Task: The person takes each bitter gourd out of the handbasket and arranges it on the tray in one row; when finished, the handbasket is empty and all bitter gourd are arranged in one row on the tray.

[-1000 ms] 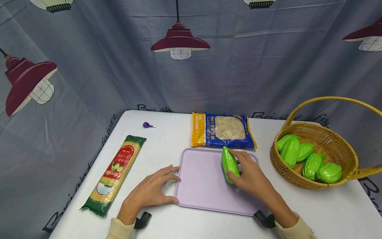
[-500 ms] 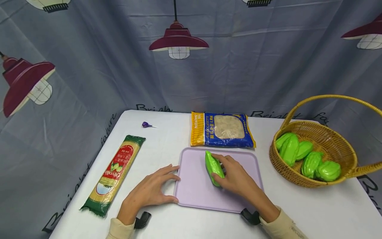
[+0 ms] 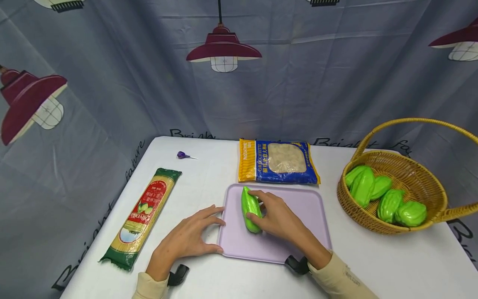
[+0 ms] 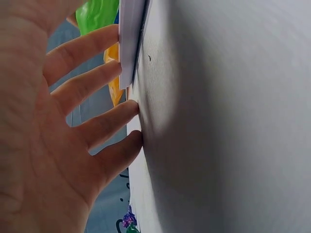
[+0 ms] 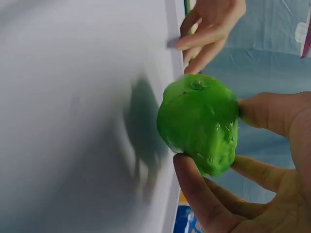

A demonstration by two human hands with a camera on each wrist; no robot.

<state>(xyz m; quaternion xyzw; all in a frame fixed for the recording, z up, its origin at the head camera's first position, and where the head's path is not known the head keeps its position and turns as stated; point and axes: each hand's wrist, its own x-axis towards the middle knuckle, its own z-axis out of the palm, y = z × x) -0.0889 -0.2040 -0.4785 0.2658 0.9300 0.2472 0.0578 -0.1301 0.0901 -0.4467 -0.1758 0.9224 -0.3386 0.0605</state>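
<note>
In the head view, the right hand [image 3: 274, 216] pinches a ridged green gourd [image 3: 249, 209] between thumb and fingertips, over the lilac tray [image 3: 298, 203]. The left wrist view shows the left hand's [image 4: 63, 126] fingers spread apart, two tips touching the tray's edge. In the right wrist view, the gourd's shadow [image 5: 143, 121] falls just beyond the gripping fingertips.

The ridged fruit [image 3: 249, 203] is bright green; the tray [image 3: 308, 207] lilac; the wicker basket [image 3: 418, 178] golden-brown; the curtain [image 3: 317, 91] grey, patterned with maroon lamps [image 3: 224, 49].
</note>
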